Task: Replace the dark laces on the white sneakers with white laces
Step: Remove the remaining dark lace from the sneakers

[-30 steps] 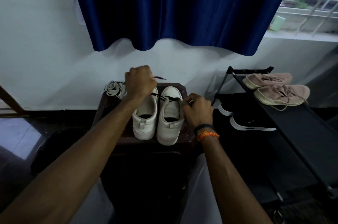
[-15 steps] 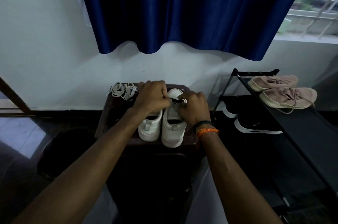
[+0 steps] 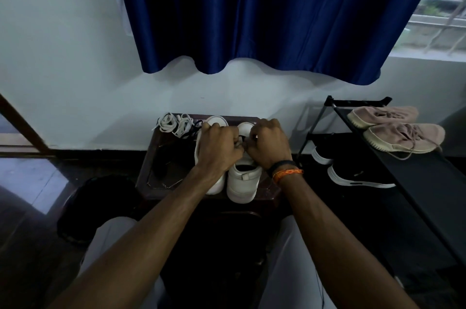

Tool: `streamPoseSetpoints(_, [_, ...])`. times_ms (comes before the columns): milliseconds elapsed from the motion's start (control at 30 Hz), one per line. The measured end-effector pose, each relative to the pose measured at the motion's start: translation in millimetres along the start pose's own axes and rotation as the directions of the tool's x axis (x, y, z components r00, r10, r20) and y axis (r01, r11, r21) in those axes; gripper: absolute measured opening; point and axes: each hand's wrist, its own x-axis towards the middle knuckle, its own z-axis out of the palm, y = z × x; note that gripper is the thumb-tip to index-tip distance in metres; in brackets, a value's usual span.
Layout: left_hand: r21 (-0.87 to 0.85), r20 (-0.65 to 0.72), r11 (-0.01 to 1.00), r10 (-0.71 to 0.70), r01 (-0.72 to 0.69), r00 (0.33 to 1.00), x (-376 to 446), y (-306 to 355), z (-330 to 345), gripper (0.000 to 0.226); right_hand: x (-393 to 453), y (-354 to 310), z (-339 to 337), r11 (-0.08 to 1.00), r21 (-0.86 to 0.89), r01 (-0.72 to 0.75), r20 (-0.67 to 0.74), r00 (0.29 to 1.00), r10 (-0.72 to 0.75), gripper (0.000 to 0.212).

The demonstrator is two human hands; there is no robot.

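Two white sneakers stand side by side on a small dark wooden table point(image 3: 153, 170), heels toward me. The right sneaker point(image 3: 243, 182) shows its heel and opening; the left sneaker point(image 3: 214, 122) is mostly under my forearm. Both hands meet over the right sneaker's lacing. My left hand point(image 3: 218, 147) and my right hand point(image 3: 268, 143) have curled fingers that pinch the dark lace point(image 3: 241, 141) between them; little of the lace shows. A bundle of white laces point(image 3: 176, 124) lies at the table's back left corner.
A black shoe rack point(image 3: 416, 182) stands to the right, with pink sneakers point(image 3: 403, 134) on top and black sneakers point(image 3: 358, 175) lower down. A blue curtain point(image 3: 264, 13) hangs on the wall behind. A dark round object point(image 3: 98, 207) sits on the floor at left.
My left hand came down from above the left sneaker's toe and moved right to meet my right hand over the right sneaker. The camera has tilted slightly.
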Motion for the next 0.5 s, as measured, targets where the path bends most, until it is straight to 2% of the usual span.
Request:
streamPoseSetpoints(100, [-0.038, -0.012, 0.999, -0.025, 0.024, 1.0, -1.2, -0.1, 1.7, 0.016, -2.0, 12.0, -5.5, 0.976, 0.117, -0.184, -0.152, 0.968, 0.201, 0.011])
streamPoseSetpoints(167, [-0.052, -0.02, 0.998, -0.032, 0.031, 0.999, -1.2, -0.7, 2.6, 0.015, 1.3, 23.2, -12.7, 0.898, 0.23, -0.376, -0.106, 0.907, 0.407, 0.022])
streamPoseSetpoints(233, [-0.061, -0.029, 0.997, -0.039, 0.037, 0.999, -1.7, -1.9, 4.0, 0.015, 0.8, 31.4, -16.3, 0.832, 0.255, -0.492, 0.015, 0.863, 0.506, 0.03])
streamPoseSetpoints(300, [-0.073, -0.05, 0.997, -0.042, 0.038, 0.998, -2.2, -2.6, 5.5, 0.016, -2.3, 30.3, -18.5, 0.846, 0.266, -0.462, 0.034, 0.882, 0.471, 0.031])
streamPoseSetpoints(400, [-0.084, -0.061, 0.996, -0.049, 0.044, 0.997, -2.8, -1.9, 6.3, 0.018, -5.9, 13.2, -21.5, 0.916, 0.324, -0.238, 0.003, 0.968, 0.25, 0.025])
streamPoseSetpoints(433, [-0.082, -0.064, 0.996, -0.052, 0.046, 0.997, -3.3, -1.4, 6.6, 0.019, -4.5, 7.0, -19.4, 0.931, 0.324, -0.169, 0.047, 0.986, 0.163, 0.028])
streamPoseSetpoints(500, [-0.068, -0.062, 0.996, -0.054, 0.05, 0.997, -4.5, -1.0, 7.4, 0.018, -0.9, -3.3, -13.0, 0.953, 0.277, -0.123, 0.172, 0.982, 0.077, 0.037])
